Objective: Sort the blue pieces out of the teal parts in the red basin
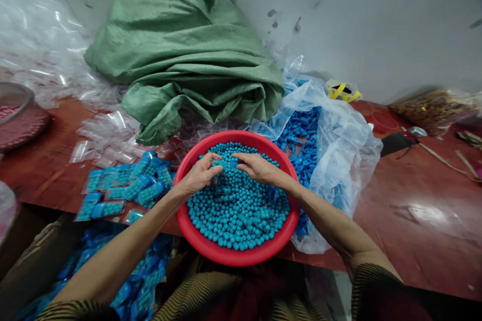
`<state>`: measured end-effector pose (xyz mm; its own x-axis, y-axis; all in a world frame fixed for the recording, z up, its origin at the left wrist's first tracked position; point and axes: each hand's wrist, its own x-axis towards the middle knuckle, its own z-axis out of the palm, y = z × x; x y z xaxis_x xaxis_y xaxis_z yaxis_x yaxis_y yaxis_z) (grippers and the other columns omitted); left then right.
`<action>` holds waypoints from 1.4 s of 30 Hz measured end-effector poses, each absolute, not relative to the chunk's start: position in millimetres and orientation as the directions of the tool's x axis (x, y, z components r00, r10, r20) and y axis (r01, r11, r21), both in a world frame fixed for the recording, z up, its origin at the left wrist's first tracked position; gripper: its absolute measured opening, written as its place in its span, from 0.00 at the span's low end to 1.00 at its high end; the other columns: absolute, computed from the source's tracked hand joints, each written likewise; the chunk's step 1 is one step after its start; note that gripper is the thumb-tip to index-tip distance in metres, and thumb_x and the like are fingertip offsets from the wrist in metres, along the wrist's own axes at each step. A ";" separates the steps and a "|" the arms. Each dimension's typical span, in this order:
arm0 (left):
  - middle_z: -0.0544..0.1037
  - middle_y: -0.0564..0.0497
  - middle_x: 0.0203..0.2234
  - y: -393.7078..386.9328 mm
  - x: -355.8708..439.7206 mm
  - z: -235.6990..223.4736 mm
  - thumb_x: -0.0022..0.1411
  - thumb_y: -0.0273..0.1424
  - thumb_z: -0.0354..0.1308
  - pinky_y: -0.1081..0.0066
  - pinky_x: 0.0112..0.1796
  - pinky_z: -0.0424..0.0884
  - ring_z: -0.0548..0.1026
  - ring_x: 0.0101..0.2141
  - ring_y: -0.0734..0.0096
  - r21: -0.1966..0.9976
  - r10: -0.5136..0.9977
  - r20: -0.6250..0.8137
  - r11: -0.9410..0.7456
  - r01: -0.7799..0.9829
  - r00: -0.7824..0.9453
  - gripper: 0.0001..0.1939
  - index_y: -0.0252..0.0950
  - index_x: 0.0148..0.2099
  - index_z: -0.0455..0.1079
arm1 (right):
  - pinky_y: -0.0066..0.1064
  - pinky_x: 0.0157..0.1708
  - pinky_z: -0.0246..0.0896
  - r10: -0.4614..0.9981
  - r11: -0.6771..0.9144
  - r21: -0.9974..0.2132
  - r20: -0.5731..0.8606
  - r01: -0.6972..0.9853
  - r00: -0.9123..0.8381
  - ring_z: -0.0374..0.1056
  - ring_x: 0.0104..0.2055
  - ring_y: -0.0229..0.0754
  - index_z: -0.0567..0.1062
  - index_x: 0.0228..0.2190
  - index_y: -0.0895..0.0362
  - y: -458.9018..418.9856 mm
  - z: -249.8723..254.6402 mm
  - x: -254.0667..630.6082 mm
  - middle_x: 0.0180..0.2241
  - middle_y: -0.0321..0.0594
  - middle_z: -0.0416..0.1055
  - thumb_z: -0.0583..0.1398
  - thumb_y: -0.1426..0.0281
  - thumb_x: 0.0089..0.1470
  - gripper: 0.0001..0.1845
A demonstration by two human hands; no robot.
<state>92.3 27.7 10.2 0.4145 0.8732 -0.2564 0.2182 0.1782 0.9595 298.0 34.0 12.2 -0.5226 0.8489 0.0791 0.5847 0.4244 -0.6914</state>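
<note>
Both hands are over a red plastic basin full of round turquoise beads. My left hand is at the left of the beads, thumb and fingers curled around what looks like a small clear plastic bottle with beads in it; its outline is hard to make out. Facing it, my right hand pinches a small blue piece, apparently a cap, mostly hidden by the fingers. The fingertips of the two hands are a short gap apart. Another blue cap lies among the beads, below my right wrist.
Filled bead bottles with blue caps lie left of the basin. Empty clear bottles are behind them. A green sack stands at the back. An open plastic bag holds blue caps on the right. More filled bottles lie below the table edge.
</note>
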 end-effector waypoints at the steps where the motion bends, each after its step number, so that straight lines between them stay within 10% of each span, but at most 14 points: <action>1: 0.70 0.57 0.26 27.4 93.3 10.4 0.55 0.36 0.56 0.80 0.16 0.57 0.67 0.18 0.81 0.962 0.870 -0.253 0.180 0.205 0.424 0.18 0.36 0.46 0.59 | 0.30 0.34 0.62 0.892 0.339 -0.764 0.076 0.549 -0.445 0.67 0.32 0.37 0.72 0.43 0.59 33.0 12.8 295.9 0.32 0.39 0.71 0.56 0.71 0.55 0.13; 15: 0.68 0.58 0.22 10.3 103.7 19.9 0.57 0.37 0.56 0.80 0.15 0.57 0.66 0.17 0.80 0.986 0.885 -0.135 0.166 -0.030 0.445 0.29 0.36 0.59 0.53 | 0.27 0.31 0.63 0.968 0.246 -0.925 0.216 0.291 -0.131 0.67 0.27 0.35 0.72 0.28 0.58 8.0 14.5 269.8 0.24 0.34 0.71 0.57 0.69 0.54 0.07; 25: 0.64 0.61 0.18 5.0 110.2 20.1 0.56 0.36 0.56 0.80 0.15 0.59 0.62 0.15 0.81 0.990 0.937 -0.102 0.130 -0.062 0.335 0.18 0.38 0.47 0.59 | 0.29 0.37 0.63 0.846 0.488 -0.785 0.318 0.381 -0.429 0.68 0.34 0.37 0.75 0.37 0.60 10.0 23.5 286.8 0.32 0.40 0.73 0.56 0.73 0.55 0.09; 35: 0.67 0.58 0.23 8.4 100.0 33.7 0.59 0.37 0.53 0.78 0.16 0.60 0.66 0.16 0.80 0.989 0.874 -0.149 0.118 0.094 0.462 0.24 0.38 0.56 0.55 | 0.29 0.30 0.67 0.965 0.056 -0.998 0.044 0.041 -0.260 0.67 0.30 0.35 0.60 0.57 0.58 28.7 23.9 287.0 0.35 0.38 0.72 0.64 0.69 0.45 0.38; 42: 0.68 0.56 0.26 0.3 110.4 28.3 0.58 0.35 0.55 0.77 0.20 0.63 0.64 0.19 0.80 0.994 0.929 -0.099 0.107 -0.004 0.355 0.27 0.39 0.59 0.56 | 0.44 0.53 0.60 0.839 0.473 -0.776 0.253 0.416 -0.482 0.62 0.54 0.49 0.61 0.56 0.59 5.0 30.4 270.5 0.52 0.51 0.65 0.60 0.63 0.53 0.31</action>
<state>110.4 0.3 28.3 0.3554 0.9295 -0.0987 -0.0042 0.1072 0.9942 270.5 5.0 30.4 -0.4818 0.8390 0.2528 0.4163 0.4730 -0.7765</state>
